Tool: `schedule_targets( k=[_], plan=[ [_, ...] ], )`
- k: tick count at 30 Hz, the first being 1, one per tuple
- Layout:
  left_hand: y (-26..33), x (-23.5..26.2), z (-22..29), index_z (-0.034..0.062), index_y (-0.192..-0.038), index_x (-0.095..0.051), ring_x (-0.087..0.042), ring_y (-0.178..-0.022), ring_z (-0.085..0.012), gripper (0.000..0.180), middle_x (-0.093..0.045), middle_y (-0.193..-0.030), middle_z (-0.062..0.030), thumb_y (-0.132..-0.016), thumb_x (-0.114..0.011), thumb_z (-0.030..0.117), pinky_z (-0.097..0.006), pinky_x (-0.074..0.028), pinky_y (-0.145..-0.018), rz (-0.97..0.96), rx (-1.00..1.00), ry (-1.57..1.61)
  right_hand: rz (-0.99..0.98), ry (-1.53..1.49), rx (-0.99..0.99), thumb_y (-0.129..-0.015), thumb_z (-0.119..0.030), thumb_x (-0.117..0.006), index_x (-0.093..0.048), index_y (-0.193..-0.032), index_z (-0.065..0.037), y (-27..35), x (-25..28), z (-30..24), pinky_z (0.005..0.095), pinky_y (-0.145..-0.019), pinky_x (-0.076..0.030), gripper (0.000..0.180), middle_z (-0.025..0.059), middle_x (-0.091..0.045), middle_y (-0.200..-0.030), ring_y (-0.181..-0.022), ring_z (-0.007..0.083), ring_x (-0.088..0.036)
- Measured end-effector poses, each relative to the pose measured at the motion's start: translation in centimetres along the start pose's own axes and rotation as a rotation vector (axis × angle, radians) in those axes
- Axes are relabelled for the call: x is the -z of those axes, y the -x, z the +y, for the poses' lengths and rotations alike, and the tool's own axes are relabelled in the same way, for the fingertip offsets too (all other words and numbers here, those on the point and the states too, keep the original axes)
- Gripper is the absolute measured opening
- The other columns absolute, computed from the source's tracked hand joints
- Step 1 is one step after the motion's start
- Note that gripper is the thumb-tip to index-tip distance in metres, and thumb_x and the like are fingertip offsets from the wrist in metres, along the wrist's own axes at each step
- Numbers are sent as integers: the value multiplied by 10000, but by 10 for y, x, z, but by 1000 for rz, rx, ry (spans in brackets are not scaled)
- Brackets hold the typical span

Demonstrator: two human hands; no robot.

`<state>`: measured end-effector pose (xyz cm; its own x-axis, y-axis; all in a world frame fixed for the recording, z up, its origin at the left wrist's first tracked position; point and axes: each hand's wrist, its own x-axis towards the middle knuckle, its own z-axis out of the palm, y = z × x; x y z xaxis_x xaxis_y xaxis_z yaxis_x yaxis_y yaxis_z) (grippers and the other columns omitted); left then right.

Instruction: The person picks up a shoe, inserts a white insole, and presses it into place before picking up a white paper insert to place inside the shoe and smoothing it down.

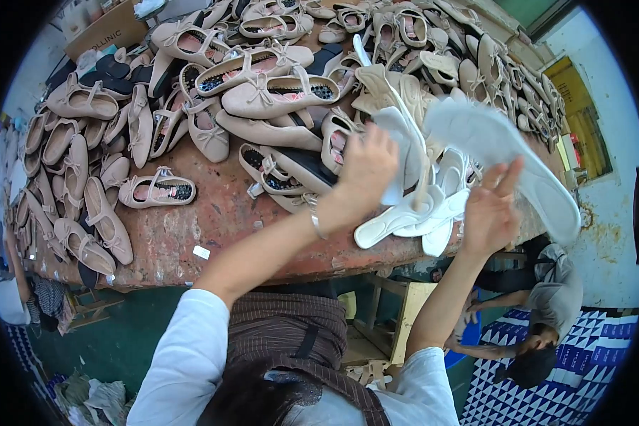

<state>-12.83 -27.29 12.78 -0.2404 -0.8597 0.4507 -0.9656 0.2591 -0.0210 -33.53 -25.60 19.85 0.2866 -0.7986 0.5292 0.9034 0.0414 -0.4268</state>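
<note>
My right hand is at the right of the table, its fingertips against a large white insole that is tilted up and smeared by motion. My left hand is closed in front of the heap, fingers curled and blurred, at the edge of a pale insole that stands upright. Between the hands, several white insoles lie overlapping near the table's front edge. Cream-coloured insoles are stacked just behind them. Beige strapped flats with bows are piled left of and beyond my left hand.
The worn reddish table carries heaps of beige shoes at left and back right. A cardboard box stands at the far left. Below the table are a wooden stool and, at right, another person bending over.
</note>
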Motion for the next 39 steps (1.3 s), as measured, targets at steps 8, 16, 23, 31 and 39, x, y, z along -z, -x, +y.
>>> schedule_targets(
  k=[8,16,23,31,39],
  plan=[
    [18,21,-86,101,-873,-743,-676,-823,-326,157,-702,-866,-150,-785,-645,189,-473,-488,-724,147,379,575,298,71,-361,-952,-262,-600,-630,-1115,-38,64,45,66,339,-824,-511,278,50,-674,-955,-899,162,-628],
    [186,153,-171,19,-853,-745,-500,-719,-212,204,-550,-717,-40,-657,-790,58,-342,-406,-674,-13,220,812,460,339,-259,-1049,-366,-409,-281,-1465,85,77,-9,110,385,-922,-507,627,266,-553,-1297,-985,216,-594],
    [365,100,-200,68,-874,-737,-369,-1388,-379,190,-452,-1468,-157,-701,-750,-11,-457,-326,-1124,-184,515,391,-495,1901,-348,-900,-179,-567,-554,-1347,-8,95,-75,202,396,-914,-423,479,155,-590,-1169,-1023,304,-523],
    [383,72,-180,-44,-1286,-567,-589,-718,-103,560,-541,-1005,-95,-823,-796,173,-244,-511,-576,156,1265,657,-706,1655,-288,-681,-3,-664,-740,-906,-47,96,-74,317,407,-925,-436,242,67,-668,-1072,-1014,248,-587],
    [378,79,-183,-53,-1290,-580,-552,-707,-85,781,-470,-1021,-82,-629,-931,171,-222,-498,-556,72,1189,653,-652,1354,-412,-687,18,-664,-724,-823,-20,100,-73,376,406,-892,-469,153,100,-685,-974,-922,277,-626]
  ],
)
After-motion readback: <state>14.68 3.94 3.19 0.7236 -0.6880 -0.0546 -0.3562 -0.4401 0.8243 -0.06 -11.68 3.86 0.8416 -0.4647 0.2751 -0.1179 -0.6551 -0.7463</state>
